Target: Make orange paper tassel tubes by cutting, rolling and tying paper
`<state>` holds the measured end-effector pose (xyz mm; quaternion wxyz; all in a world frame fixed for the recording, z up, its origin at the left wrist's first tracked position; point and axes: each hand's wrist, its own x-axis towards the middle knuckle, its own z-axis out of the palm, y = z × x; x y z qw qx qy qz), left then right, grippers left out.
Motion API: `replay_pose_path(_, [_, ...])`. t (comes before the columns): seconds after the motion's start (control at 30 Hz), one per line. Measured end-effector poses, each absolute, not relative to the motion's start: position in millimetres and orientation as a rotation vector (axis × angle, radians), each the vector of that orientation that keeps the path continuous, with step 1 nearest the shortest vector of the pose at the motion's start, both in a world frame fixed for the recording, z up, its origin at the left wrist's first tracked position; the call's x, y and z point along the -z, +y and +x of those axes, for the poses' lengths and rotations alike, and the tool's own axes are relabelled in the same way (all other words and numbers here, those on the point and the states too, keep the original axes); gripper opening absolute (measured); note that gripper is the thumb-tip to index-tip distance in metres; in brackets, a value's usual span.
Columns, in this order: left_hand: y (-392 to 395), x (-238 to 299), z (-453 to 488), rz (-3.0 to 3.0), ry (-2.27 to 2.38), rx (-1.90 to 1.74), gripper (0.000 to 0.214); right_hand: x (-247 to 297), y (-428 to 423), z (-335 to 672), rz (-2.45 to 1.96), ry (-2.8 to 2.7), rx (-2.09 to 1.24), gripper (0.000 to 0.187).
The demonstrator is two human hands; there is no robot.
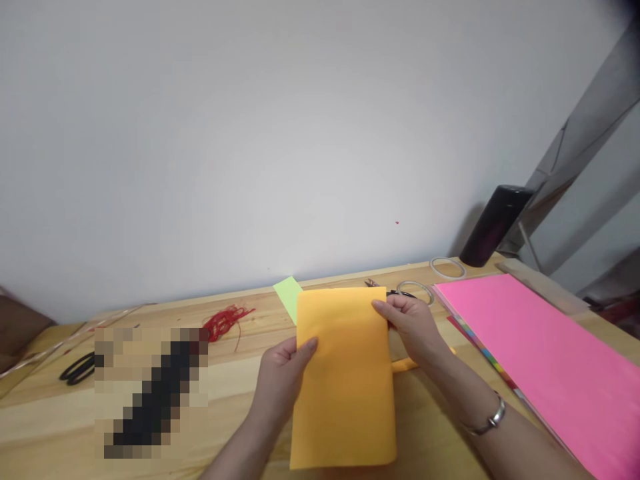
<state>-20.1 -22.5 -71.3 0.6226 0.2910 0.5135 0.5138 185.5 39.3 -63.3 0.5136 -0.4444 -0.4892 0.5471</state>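
A folded sheet of yellow-orange paper (345, 387) is held up over the wooden table in front of me. My left hand (286, 363) pinches its left edge, thumb on the near face and fingers behind. Higher up, at the top right corner, my right hand (407, 320) grips the paper the same way, its fingers mostly hidden. An orange strip (405, 365) pokes out from behind the paper's right side, below my right hand. Part of a light green paper (286, 293) shows behind the upper left corner.
Pink paper (545, 360) lies on a stack of coloured sheets at right. Tape rolls (448, 268) and a black cylindrical bottle (495, 227) are near the wall. Red string (226, 323), black-handled scissors (77, 369) and a blurred dark object (155, 393) are on the left of the table (240, 393).
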Motion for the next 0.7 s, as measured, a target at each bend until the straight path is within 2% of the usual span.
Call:
replay_pose_path(0.27, [-22.2,74.0,-22.6,0.678,1.029,-1.115,0.030,61.1,39.8,187.0,-1.038,-1.152,-1.328,0.033])
replay_pose_path(0.47, [-21.3,70.6,-21.7,0.712,0.776,-1.030,0.047,59.4,39.8,188.0,-1.071,-1.157,-1.353,0.031])
replay_pose_path(0.63, [-24.1,74.6,-21.9,0.718,0.768,-0.965,0.037,61.9,39.7,186.5,-1.131,-1.233,-1.318,0.034])
replay_pose_path(0.7, [-24.9,76.7,-21.2,0.708,0.788,-0.963,0.035,62.8,40.0,187.0,-1.197,-1.300,-1.179,0.032])
